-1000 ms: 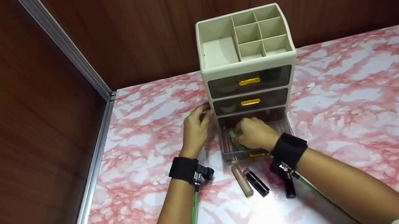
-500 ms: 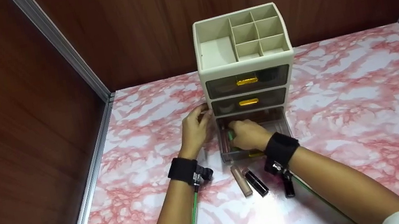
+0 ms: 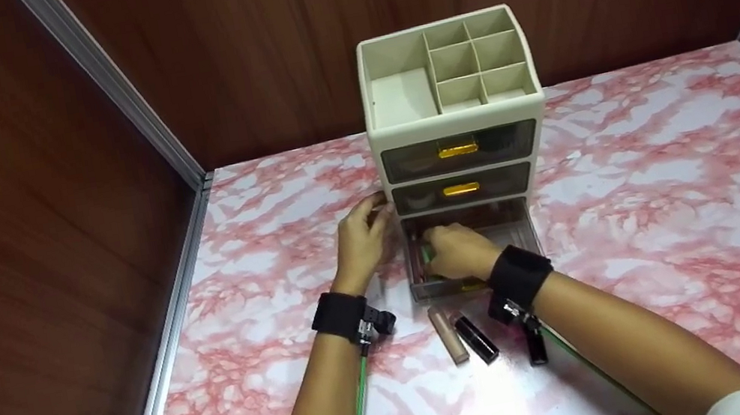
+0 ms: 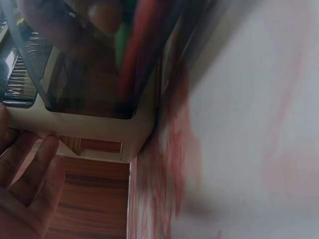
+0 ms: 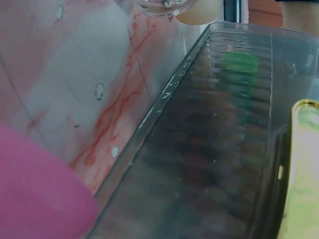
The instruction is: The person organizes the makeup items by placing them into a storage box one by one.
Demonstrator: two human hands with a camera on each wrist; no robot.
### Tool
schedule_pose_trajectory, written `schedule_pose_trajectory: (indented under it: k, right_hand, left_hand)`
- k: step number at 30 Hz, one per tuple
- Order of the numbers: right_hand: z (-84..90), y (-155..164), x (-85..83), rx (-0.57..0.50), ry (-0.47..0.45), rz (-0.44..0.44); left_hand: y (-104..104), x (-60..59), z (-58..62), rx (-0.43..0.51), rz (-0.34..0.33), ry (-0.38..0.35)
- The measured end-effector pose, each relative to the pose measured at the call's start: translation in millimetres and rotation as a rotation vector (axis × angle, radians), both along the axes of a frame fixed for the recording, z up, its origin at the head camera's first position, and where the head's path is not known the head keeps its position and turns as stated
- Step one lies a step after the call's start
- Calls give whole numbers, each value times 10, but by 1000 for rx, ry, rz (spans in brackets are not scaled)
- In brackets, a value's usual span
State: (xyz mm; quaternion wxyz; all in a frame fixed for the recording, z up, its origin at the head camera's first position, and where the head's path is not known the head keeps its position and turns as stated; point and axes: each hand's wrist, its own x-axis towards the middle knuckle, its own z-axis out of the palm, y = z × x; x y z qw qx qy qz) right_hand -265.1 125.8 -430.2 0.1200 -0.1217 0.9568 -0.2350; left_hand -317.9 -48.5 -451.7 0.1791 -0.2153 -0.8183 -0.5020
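Left hand (image 3: 362,241) steadies the organizer (image 3: 453,118), right hand (image 3: 455,251) pinches a green tube (image 3: 427,252) inside the open bottom drawer (image 3: 524,235); next, I'd say, release and withdraw.

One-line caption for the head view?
Left hand steadies organizer; right hand places green tube in open drawer.

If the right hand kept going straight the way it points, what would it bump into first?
Probably the green item at its fingertips, then the left wall of the open drawer; the right hand reaches leftward inside it. Depth is unclear.
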Motion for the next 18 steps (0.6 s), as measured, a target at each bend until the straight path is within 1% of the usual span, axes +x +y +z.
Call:
schedule_pose_trajectory:
  k: [7, 12, 14, 18]
  right_hand:
    - [-17, -7, -13, -1, 22, -1]
    - [-28, -27, -16, 3, 33, 19]
    - [-38, -22, -15, 4, 35, 26]
    - [-40, 14, -7, -17, 21, 12]
  left_hand:
    - [-2, -10, -1, 11, -17, -3]
    - [-28, 15, -11, 24, -19, -1]
    - [-31, 20, -13, 25, -24, 5]
    - [-16, 11, -7, 10, -31, 18]
